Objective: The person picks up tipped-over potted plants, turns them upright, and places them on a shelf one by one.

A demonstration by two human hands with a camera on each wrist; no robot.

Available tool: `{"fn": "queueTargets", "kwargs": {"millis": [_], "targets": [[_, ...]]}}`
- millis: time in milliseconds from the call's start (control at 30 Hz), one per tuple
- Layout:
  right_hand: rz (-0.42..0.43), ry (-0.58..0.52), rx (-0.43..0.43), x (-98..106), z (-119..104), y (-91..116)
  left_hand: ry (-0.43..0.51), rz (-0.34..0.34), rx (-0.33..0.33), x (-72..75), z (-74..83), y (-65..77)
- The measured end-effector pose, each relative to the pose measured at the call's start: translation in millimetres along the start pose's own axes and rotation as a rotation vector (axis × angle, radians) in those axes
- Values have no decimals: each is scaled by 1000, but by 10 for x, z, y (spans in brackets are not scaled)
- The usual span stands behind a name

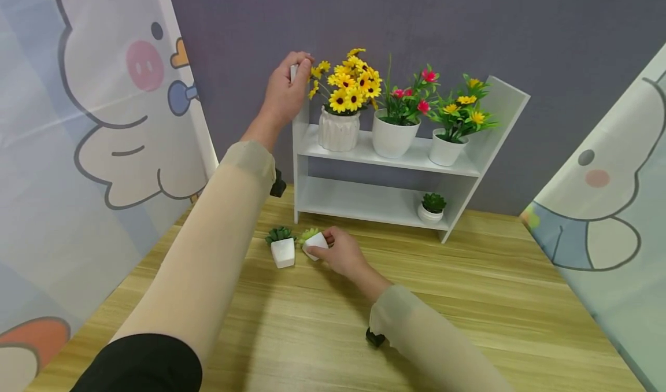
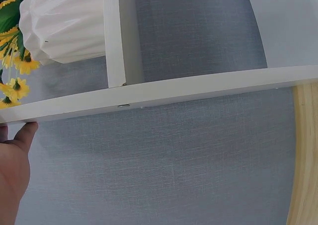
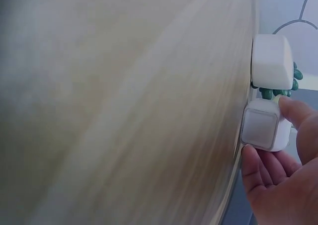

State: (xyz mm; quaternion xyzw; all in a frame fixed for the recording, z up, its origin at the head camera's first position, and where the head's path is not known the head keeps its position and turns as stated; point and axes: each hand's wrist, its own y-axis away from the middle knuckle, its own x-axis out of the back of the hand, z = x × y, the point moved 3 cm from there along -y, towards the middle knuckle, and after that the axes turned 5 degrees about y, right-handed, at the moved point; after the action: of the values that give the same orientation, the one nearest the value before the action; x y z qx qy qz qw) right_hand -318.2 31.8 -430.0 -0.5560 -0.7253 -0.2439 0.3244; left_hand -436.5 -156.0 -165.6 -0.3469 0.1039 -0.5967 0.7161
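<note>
My left hand (image 1: 287,88) grips the upper end of the left side panel of a white two-tier shelf (image 1: 364,192). In the left wrist view its thumb lies against the panel's edge (image 2: 164,93). On the table, my right hand (image 1: 344,253) pinches a small white pot with a light green succulent (image 1: 315,245) between thumb and fingers. That pot is tilted, and the right wrist view shows its square base (image 3: 260,127). Just left of it lies another white pot with a dark green succulent (image 1: 283,252), tipped over and untouched by either hand.
The shelf's upper tier holds a ribbed pot of yellow flowers (image 1: 339,130), a pot of red flowers (image 1: 395,135) and a smaller pot of yellow flowers (image 1: 446,148). A small succulent (image 1: 432,208) stands at the lower tier's right end. Behind is a grey wall (image 1: 416,22).
</note>
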Motion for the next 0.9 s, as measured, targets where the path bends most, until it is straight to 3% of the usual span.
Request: {"fn": "queueTargets", "kwargs": {"millis": [533, 900], "targets": [[-17, -50, 67, 115, 67, 62, -12, -2, -9, 9, 15, 7], [-55, -103, 42, 144, 148, 91, -17, -11, -21, 7, 15, 12]]}}
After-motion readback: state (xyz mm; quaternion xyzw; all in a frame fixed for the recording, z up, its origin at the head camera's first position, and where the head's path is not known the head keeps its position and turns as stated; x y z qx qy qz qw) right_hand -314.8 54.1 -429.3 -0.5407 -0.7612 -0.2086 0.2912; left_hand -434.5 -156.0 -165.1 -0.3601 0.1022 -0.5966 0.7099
